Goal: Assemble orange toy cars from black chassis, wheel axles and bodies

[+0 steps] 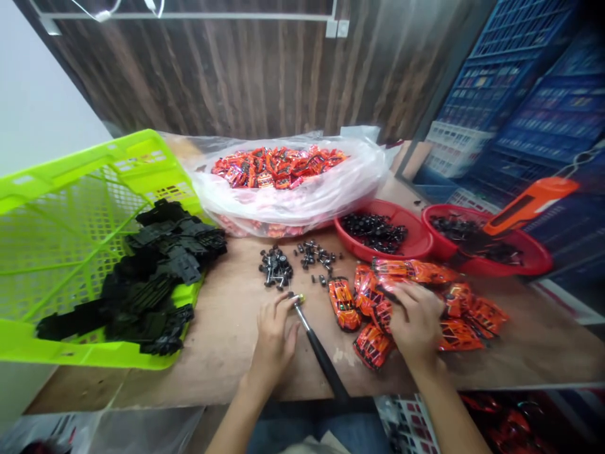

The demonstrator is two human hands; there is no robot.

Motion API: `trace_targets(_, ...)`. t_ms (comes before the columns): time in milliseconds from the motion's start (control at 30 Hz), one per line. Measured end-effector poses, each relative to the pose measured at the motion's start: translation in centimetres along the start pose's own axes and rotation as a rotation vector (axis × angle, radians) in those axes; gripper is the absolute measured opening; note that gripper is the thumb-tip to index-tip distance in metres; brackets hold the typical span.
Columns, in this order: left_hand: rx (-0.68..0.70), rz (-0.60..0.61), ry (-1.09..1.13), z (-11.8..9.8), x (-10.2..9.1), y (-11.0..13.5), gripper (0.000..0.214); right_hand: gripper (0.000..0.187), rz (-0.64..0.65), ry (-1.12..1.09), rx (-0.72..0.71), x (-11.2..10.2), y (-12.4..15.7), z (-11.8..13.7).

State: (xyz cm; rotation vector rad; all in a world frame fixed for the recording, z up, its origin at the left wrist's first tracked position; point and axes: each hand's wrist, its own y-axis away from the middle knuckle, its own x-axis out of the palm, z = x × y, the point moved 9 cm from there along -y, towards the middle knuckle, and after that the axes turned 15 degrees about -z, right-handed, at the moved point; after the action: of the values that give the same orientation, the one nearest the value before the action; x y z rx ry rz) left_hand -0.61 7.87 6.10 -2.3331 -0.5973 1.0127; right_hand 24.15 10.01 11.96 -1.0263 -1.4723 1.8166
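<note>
A person is working bare-handed at a wooden table [227,359], the left hand [275,325] loosely curling at the head of a black-handled hammer [322,359]. Its thumb is standing apart from its fingertips, which are sitting right at the hammer's head; whether they are pinching anything small there is impossible to tell. The hammer's handle is slanting back from those fingertips toward the person, an angle that is probably keeping it easy to grasp.

The right hand [416,318] is bending palm-down over a cluster of shiny orange toy cars [372,345], its fingers partly closing. A dark strip is showing at their near edge, but the back of the hand is hiding whether they are holding it or a car. One toy car [344,304] is lying between the two hands, and other cars are spreading on both sides of the right fingers, seemingly gathered there to be picked up without stretching.

Just beyond the left fingertips, a small pile of black wheels and axles [276,268] is lying loose, likely portioned out for short reaches. Red baskets [420,238] of similar dark parts are standing beyond the right fingers, while a plastic bag [283,208] heaped with orange pieces is sitting farther out. Well to the left of the left fingers, a lime-green crate [94,354] is holding black moulded parts [161,271], apparently kept aside to leave working room.
</note>
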Motion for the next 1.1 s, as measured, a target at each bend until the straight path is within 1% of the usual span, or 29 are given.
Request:
trace_targets(67,-0.016,0.051,0.054,0.0,1.7,0.1,0.04,0.024,0.104,-0.016,-0.022,1.0,1.7,-0.7)
trace_targets(133,-0.015,0.109,0.106,-0.8,3.7,0.4,0.04,0.021,0.207,-0.045,-0.026,1.7,3.3,-0.5)
trace_targets(167,-0.005,0.132,0.121,-1.4,4.7,0.5,0.041,0.022,0.23,-0.047,-0.019,1.8,3.8,-0.3)
trace_targets(267,0.049,0.201,0.131,-3.4,7.1,0.7,0.044,0.031,0.23,0.014,0.034,0.9,4.0,-0.5)
trace_targets(333,0.068,0.229,0.105,-3.9,7.8,0.5,0.044,0.034,0.202,0.052,0.093,-0.2,3.4,-0.8)
trace_targets(367,0.065,0.222,0.073,-3.7,7.7,0.2,0.043,0.033,0.183,0.052,0.128,-0.7,3.2,-0.7)
trace_targets(400,0.046,0.199,0.024,-2.9,7.2,-0.2,0.041,0.032,0.165,0.037,0.165,-1.1,3.0,-0.4)
trace_targets(433,0.018,0.163,-0.046,-1.8,6.3,-0.7,0.039,0.03,0.147,0.008,0.201,-1.4,2.9,0.1)
trace_targets(467,-0.021,0.114,-0.141,-0.2,4.9,-1.2,0.039,0.029,0.138,-0.03,0.23,-1.6,3.0,1.0)
trace_targets(533,-0.109,0.004,-0.404,3.6,1.0,-1.8,0.041,0.025,0.174,-0.127,0.254,-0.9,3.7,3.5)
trace_targets(600,-0.191,-0.098,-0.714,7.2,-4.0,-2.0,0.044,0.02,0.259,-0.214,0.227,0.6,4.8,6.4)
trace_targets(667,-0.252,-0.153,-0.978,9.7,-8.5,-2.0,0.042,0.019,0.365,-0.244,0.178,3.1,5.9,8.6)
trace_targets(700,-0.278,-0.151,-1.073,10.7,-10.1,-2.0,0.04,0.02,0.417,-0.231,0.162,4.6,6.1,9.2)
trace_targets(733,-0.3,-0.125,-1.136,11.5,-11.2,-2.0,0.038,0.021,0.47,-0.202,0.152,6.3,6.2,9.4)
trace_targets(767,-0.319,-0.079,-1.17,12.3,-11.8,-2.2,0.036,0.023,0.531,-0.158,0.147,8.2,6.1,9.2)
trace_targets(800,-0.331,-0.025,-1.176,13.0,-12.1,-2.3,0.035,0.025,0.609,-0.095,0.141,10.1,6.0,8.7)
trace_targets(867,-0.333,0.064,-1.148,13.9,-11.9,-2.8,0.035,0.026,0.771,0.046,0.125,13.8,5.7,7.3)
trace_targets(933,-0.308,0.099,-1.123,14.3,-11.7,-3.3,0.035,0.025,0.878,0.15,0.117,16.5,5.4,6.0)
trace_targets(1000,-0.273,0.105,-1.113,14.6,-11.8,-3.6,0.034,0.024,0.905,0.177,0.12,17.9,5.1,5.2)
trace_targets(1100,-0.236,0.107,-1.097,15.0,-12.0,-3.7,0.031,0.024,0.893,0.14,0.122,18.6,5.3,4.5)
